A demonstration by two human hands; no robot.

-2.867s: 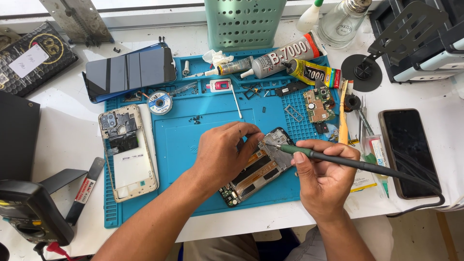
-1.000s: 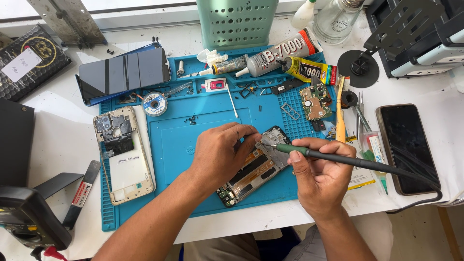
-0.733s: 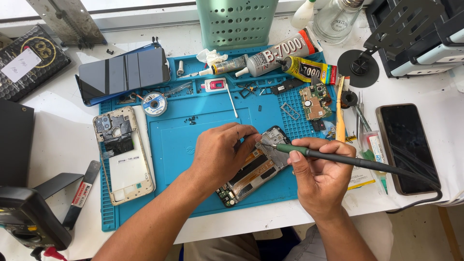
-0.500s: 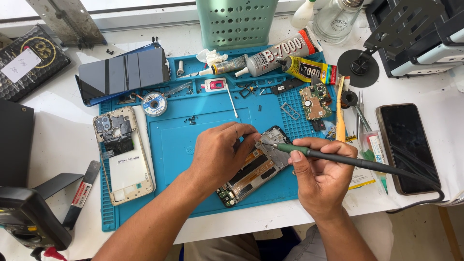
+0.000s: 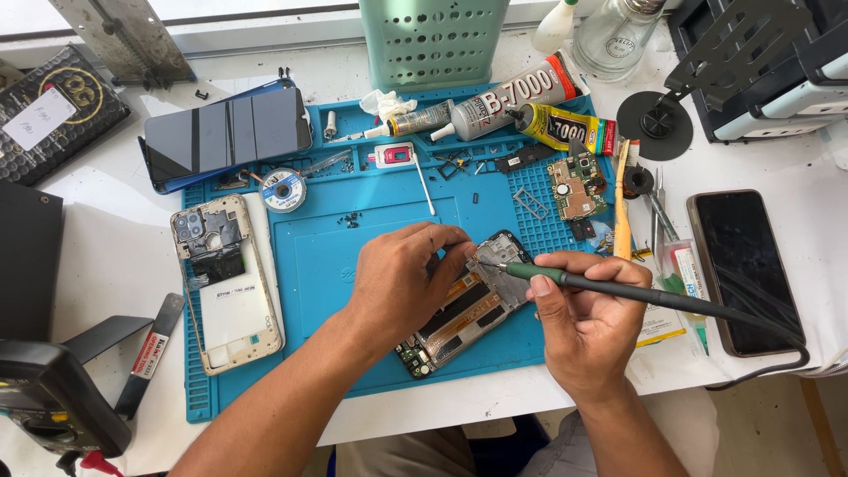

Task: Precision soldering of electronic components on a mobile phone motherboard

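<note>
An opened phone body (image 5: 459, 309) with bare circuit boards lies tilted on the blue repair mat (image 5: 327, 256). My left hand (image 5: 402, 283) rests over its upper end, fingertips pinching at the top edge. My right hand (image 5: 587, 322) holds a dark green soldering iron (image 5: 654, 296) like a pen. Its tip touches the phone's upper corner beside my left fingertips. The iron's black cable runs off to the right.
A phone back frame (image 5: 230, 283), a solder wire spool (image 5: 284, 190) and a loose circuit board (image 5: 574, 187) lie on the mat. Glue tubes (image 5: 521, 97) sit along its far edge. A dark phone (image 5: 746, 269) lies right, a screen panel (image 5: 225, 132) far left, a multimeter (image 5: 53, 406) near left.
The view has shifted slightly. Both hands stay on the phone, and the iron tip has made only small moves at the upper corner.
</note>
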